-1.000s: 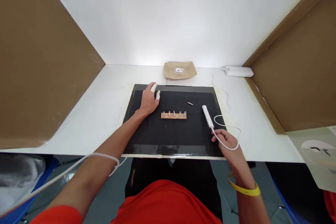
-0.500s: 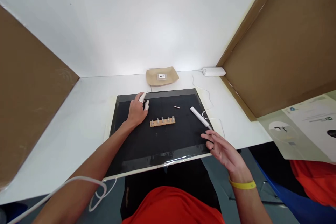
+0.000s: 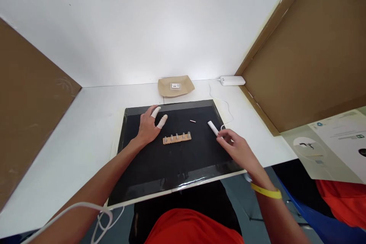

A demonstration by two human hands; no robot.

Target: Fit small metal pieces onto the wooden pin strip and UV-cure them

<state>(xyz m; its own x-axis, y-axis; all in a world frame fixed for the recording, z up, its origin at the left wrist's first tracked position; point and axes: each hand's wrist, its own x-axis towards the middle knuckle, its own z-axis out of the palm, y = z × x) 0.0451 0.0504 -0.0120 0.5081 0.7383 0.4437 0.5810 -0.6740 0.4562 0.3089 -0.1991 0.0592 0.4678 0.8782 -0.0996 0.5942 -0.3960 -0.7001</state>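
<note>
Head view: on the mat (image 3: 177, 167), the left hand (image 3: 147, 127) has thumb and fingers apart, left of the strip (image 3: 177, 140); the right hand (image 3: 238, 149) meets the stick (image 3: 212, 127) at right, grip unclear. The far box's label (image 3: 175, 85) is unreadable.

The right hand (image 3: 235, 148) hides the near end of the pen (image 3: 213, 127), leaving its grip unclear, while markings on the stick (image 3: 192, 121) and print on the label (image 3: 175, 86) are too small to read, and the right edge cuts off the poster (image 3: 337, 141).
</note>
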